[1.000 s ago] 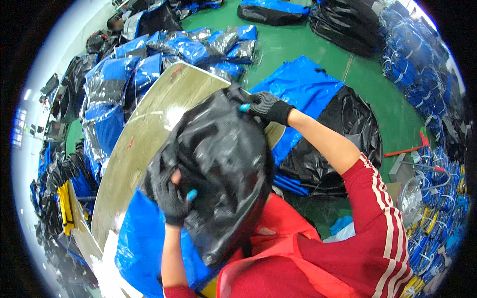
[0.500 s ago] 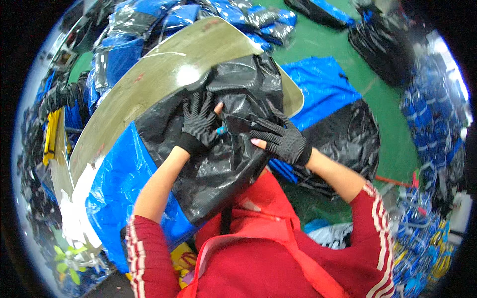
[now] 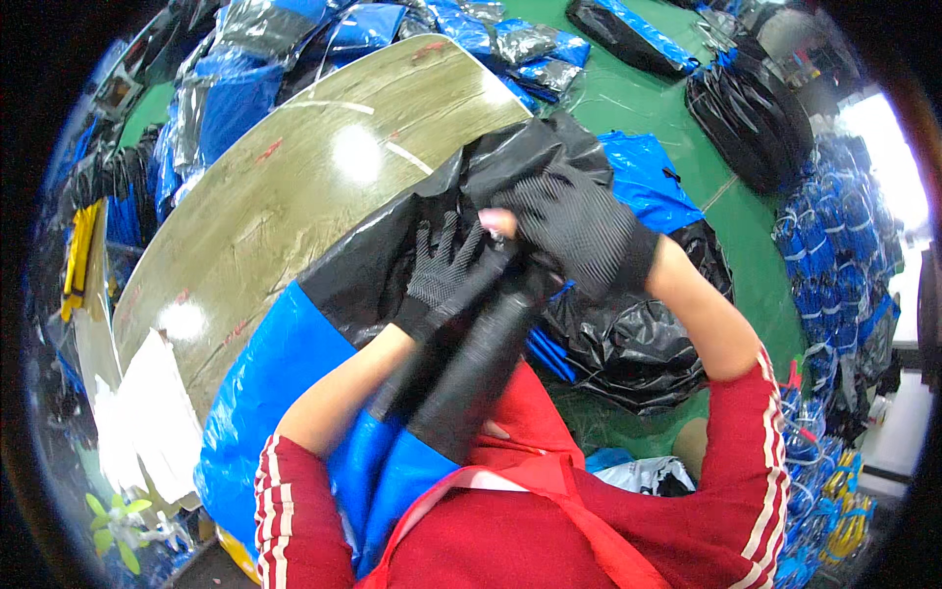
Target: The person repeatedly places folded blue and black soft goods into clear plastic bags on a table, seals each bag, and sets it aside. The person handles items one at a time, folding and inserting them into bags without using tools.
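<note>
A large sheet of shiny black-and-blue plastic (image 3: 270,368) lies bunched across the near part of the worktable and over my lap. Its black part is gathered in folds under both hands. My left hand (image 3: 444,270), in a dark grey fingerless-tipped glove, rests on the black folds with its fingers stretched apart. To its right, my right hand (image 3: 584,228) in a matching glove is over the black plastic. Motion smears it, and its fingers are partly hidden, so its grip is unclear. A bare fingertip shows between the hands.
The curved worktable (image 3: 294,187) stretches away to the left. More black-and-blue plastic (image 3: 638,344) hangs on the right. Wrapped blue bundles (image 3: 235,93) are piled behind the table. A black bundle (image 3: 751,118) lies on the green floor; blue stacks (image 3: 839,250) stand farther right.
My right hand has moved up and left, closer to my left hand, which has shifted slightly right and down. The near black plastic is now folded toward me, and the sheet has shifted right.
</note>
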Demonstrator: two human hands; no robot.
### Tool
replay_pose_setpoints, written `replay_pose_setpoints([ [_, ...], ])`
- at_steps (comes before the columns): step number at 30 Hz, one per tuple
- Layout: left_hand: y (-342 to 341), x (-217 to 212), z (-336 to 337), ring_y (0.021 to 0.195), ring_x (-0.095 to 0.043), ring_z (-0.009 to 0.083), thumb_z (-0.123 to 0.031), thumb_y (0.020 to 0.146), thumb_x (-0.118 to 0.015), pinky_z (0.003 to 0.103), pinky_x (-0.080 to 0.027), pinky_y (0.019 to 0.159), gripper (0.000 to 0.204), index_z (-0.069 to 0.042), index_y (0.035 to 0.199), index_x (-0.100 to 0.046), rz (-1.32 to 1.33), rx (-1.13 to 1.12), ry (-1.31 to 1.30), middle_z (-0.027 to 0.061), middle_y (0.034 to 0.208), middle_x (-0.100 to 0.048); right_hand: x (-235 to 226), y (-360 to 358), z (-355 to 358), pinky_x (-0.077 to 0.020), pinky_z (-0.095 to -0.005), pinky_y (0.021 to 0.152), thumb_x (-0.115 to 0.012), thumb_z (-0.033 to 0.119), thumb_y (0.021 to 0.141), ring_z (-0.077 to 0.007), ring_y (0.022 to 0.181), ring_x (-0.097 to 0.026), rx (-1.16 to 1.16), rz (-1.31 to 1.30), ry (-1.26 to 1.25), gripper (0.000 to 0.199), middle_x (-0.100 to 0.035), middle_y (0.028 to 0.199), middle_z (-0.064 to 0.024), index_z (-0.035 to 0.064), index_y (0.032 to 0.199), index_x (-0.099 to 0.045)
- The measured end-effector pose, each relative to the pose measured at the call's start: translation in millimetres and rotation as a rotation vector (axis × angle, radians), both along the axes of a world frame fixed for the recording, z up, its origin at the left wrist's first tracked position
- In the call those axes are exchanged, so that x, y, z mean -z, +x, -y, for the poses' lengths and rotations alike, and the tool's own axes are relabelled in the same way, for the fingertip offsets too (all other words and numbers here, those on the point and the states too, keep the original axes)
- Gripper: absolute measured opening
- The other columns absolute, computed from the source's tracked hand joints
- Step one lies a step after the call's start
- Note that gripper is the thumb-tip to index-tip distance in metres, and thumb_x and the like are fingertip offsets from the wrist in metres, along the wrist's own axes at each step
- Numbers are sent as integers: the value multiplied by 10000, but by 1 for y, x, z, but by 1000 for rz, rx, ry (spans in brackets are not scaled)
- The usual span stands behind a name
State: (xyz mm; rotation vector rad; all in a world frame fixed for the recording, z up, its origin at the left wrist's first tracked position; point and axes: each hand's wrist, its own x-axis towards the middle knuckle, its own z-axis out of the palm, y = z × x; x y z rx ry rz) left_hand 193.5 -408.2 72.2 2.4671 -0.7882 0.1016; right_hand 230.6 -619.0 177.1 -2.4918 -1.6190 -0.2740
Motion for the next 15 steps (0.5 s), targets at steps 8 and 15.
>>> replay_pose_setpoints([
  [8,-8,32,-12,1376,-126,503,-420,834,-538,699,-28,1062,495,-293,1311,-518,198,143,137,198,1482,-275,7,-102,-7,-437,-491,897,-597,177,832,-289,916,-599,109,9,358,171,-616,939,-70,174,990,-662],
  [15,-30,20,-48,1331,-301,372,-366,863,-581,549,-225,1083,552,-106,1341,-485,66,231,129,173,1457,-350,34,58,-116,-523,-442,738,-596,457,794,-312,855,-664,278,-240,-381,319,-686,902,-144,197,939,-710],
])
